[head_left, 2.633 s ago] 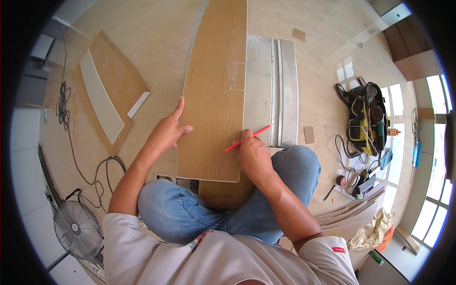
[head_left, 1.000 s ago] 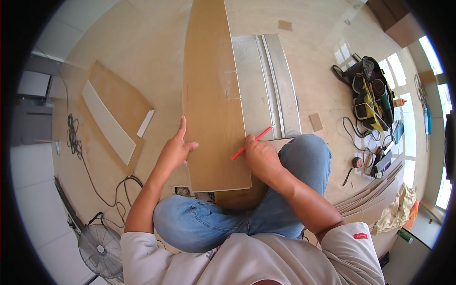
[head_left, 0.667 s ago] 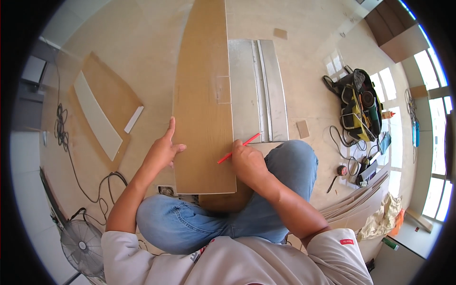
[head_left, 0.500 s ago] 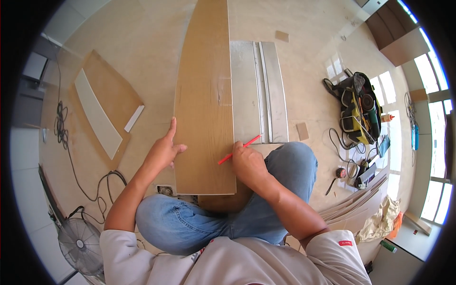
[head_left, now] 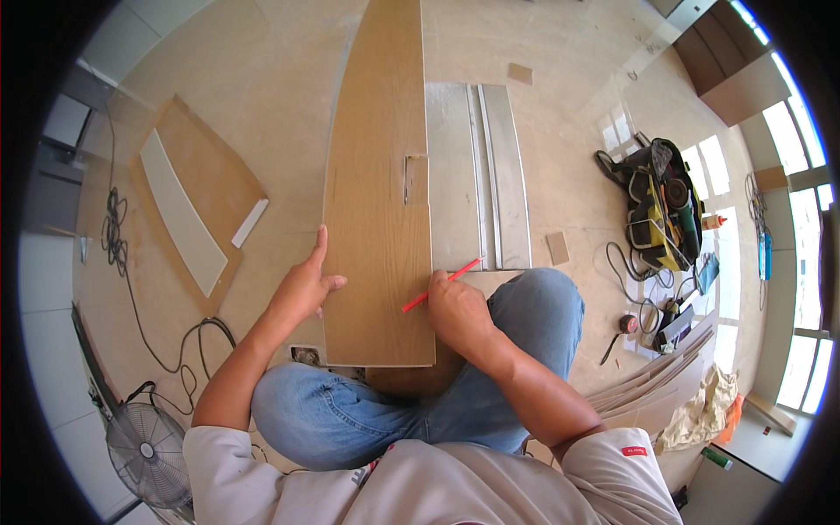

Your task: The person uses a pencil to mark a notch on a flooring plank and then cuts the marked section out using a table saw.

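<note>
A long wood-grain board (head_left: 376, 236), curved along its left side, lies lengthwise in front of me, its near end by my lap. A narrow slot with a loose-looking strip (head_left: 418, 179) shows near its right edge. My left hand (head_left: 302, 284) holds the left edge, thumb over the top and index finger stretched along the side; the other fingers are partly hidden. My right hand (head_left: 459, 313) is closed round a red pencil (head_left: 418, 302) at the right edge. The pencil lies slantwise over the board, its lower-left end above the surface.
Grey metal-like panel (head_left: 455, 175) lies under the board's right side. At left are a brown panel with a white curved strip (head_left: 179, 214), a cable (head_left: 114, 232) and a fan (head_left: 147, 451). To the right sit a tool bag (head_left: 661, 210), tape measure (head_left: 627, 324) and thin strips (head_left: 656, 381).
The whole view has shifted slightly, so most things sit a little lower. The slot in the board shows more clearly. Both hands keep their places at the board's edges.
</note>
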